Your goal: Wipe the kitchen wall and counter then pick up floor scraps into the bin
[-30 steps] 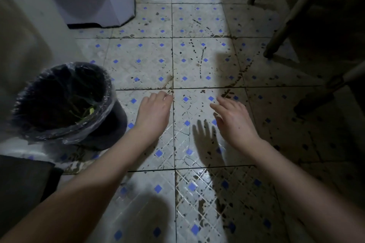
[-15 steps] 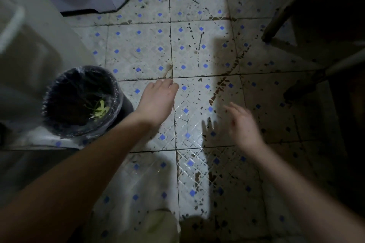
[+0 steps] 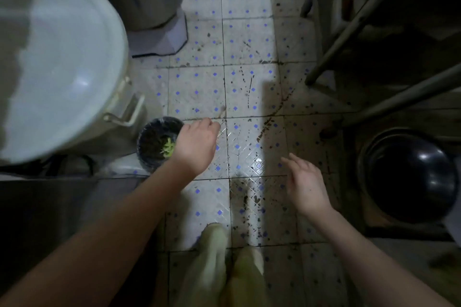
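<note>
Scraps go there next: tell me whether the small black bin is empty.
Not empty: pale green scraps lie inside the black plastic-lined bin.

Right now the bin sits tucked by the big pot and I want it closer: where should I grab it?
Pinch the bin by its right rim from above, from the open-floor side. It stands upright, mouth open, liner folded over the edge; the big lidded pot crowds its left, and the left hand is right beside that rim.

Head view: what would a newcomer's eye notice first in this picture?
The left hand and open right hand reach over a stained, blue-dotted tile floor, beside a small lined bin holding green scraps. A big pale lidded pot fills the upper left; a glossy black bowl sits at right.
</note>
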`<action>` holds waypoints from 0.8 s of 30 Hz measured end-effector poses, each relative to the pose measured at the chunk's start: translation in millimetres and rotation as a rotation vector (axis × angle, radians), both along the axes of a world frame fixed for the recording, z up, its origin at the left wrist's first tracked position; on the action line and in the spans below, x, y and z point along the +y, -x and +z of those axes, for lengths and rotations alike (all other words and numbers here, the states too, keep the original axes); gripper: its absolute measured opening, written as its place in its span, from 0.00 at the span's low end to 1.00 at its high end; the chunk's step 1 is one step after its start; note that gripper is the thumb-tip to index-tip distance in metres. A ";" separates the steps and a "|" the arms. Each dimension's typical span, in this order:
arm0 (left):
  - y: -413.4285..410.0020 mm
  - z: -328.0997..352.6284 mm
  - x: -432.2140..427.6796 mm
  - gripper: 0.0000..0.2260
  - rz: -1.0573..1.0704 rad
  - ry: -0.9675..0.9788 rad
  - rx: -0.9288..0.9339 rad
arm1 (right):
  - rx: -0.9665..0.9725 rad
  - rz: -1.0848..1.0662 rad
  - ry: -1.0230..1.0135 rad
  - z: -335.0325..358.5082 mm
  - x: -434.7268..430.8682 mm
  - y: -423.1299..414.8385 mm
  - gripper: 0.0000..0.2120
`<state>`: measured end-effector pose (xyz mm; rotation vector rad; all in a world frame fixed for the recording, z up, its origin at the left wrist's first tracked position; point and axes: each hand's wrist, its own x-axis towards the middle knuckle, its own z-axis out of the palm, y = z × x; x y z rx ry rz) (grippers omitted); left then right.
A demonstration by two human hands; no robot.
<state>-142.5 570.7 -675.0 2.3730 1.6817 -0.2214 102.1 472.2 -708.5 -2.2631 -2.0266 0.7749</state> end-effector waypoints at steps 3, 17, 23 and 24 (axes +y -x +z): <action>-4.0 64.5 -3.8 0.15 0.004 -0.021 -0.010 | 0.023 -0.015 -0.030 69.6 -0.5 0.4 0.30; 30.8 307.3 0.6 0.17 0.090 -0.118 -0.139 | -0.110 0.275 -0.215 332.0 42.5 37.7 0.28; 100.5 381.5 22.5 0.14 0.163 -0.274 -0.047 | -0.095 0.405 -0.328 406.4 98.3 101.1 0.26; 112.5 393.6 28.6 0.14 0.176 -0.290 -0.033 | -0.085 0.420 -0.347 416.2 107.9 114.1 0.26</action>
